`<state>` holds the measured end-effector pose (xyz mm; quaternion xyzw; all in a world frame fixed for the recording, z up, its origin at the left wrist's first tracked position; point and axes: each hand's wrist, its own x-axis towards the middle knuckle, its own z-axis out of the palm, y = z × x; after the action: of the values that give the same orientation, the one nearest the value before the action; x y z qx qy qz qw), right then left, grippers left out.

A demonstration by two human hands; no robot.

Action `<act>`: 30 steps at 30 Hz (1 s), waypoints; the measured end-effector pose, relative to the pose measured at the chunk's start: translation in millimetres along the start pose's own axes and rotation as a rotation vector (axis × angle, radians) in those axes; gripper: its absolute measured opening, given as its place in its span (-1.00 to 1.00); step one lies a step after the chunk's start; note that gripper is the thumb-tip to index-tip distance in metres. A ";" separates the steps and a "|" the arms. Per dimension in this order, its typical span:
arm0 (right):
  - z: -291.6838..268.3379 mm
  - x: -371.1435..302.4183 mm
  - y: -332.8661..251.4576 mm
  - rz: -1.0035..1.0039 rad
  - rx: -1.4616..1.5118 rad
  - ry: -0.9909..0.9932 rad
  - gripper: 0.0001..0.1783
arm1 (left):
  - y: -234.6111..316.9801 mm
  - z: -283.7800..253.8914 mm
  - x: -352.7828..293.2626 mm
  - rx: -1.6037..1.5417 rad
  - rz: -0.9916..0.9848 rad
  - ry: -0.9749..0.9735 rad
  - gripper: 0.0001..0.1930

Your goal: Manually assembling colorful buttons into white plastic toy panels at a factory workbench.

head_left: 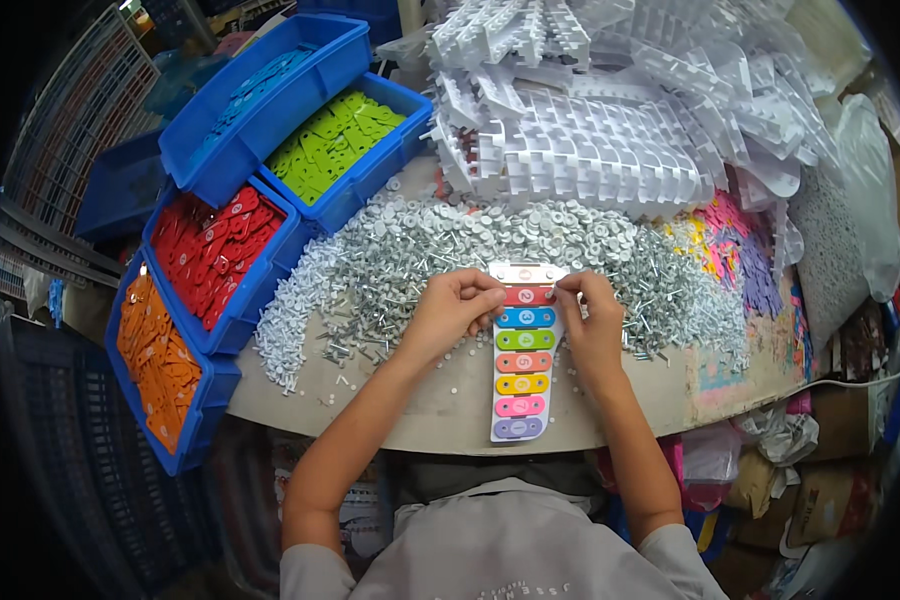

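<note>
A white plastic strip [501,400] lies lengthwise in front of me, with a column of rounded, coloured plates across it. My left hand [455,310] is closed in a pinch at the left end of the red plate [527,296], near the strip's far end. At that plate's right end, my right hand [592,318] pinches with thumb and forefinger; any small part between the fingertips is hidden. Nearer to me follow a blue plate [526,318], a green plate [524,340] and several others, down to a purple plate [519,428] at the near end. A whitish plate [527,274] sits farthest away.
Heaped metal pins and pale caps [390,260] spread behind my hands. Blue bins at left hold red plates [210,245], orange plates [155,360], green plates [335,140] and blue plates [260,90]. White ladder-like frames [600,150] are stacked behind; purple plates [755,270] lie right.
</note>
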<state>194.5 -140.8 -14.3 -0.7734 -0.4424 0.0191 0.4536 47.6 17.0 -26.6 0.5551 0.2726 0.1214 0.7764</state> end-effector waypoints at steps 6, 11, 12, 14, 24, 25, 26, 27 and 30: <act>-1.8 1.9 2.3 -0.225 -0.175 -0.038 -0.93 | 6.9 4.6 1.2 0.063 -0.016 0.023 -0.78; -13.2 13.6 -8.0 0.007 -0.170 -0.117 -0.75 | -9.0 3.3 9.9 0.169 -0.036 0.103 -0.56; -16.9 17.5 -8.4 0.355 -0.104 -0.239 -0.66 | -9.7 4.2 12.3 0.104 -0.097 0.073 -0.58; -22.3 27.6 -1.7 0.384 -0.083 -0.314 -0.58 | -5.1 4.1 16.3 0.038 -0.160 0.038 -0.59; -20.7 55.4 36.1 0.327 -0.045 -0.730 -0.42 | 15.3 0.6 28.0 0.167 -0.259 -0.083 -0.69; -21.5 55.8 36.5 0.331 -0.046 -0.728 -0.42 | 14.6 1.5 28.5 0.168 -0.260 -0.088 -0.69; -22.0 57.7 33.5 0.345 -0.058 -0.747 -0.40 | 14.1 1.1 28.6 0.162 -0.256 -0.083 -0.69; -22.8 58.6 31.6 0.359 -0.070 -0.765 -0.39 | 13.6 0.7 28.7 0.157 -0.250 -0.078 -0.69; -20.2 54.6 37.1 0.291 -0.093 -0.729 -0.37 | 4.7 -0.3 30.2 0.191 -0.206 -0.075 -0.65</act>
<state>261.2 -123.7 -8.7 -0.7902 -0.4607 0.3365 0.2237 72.8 33.7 -31.0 0.5998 0.3090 -0.0062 0.7381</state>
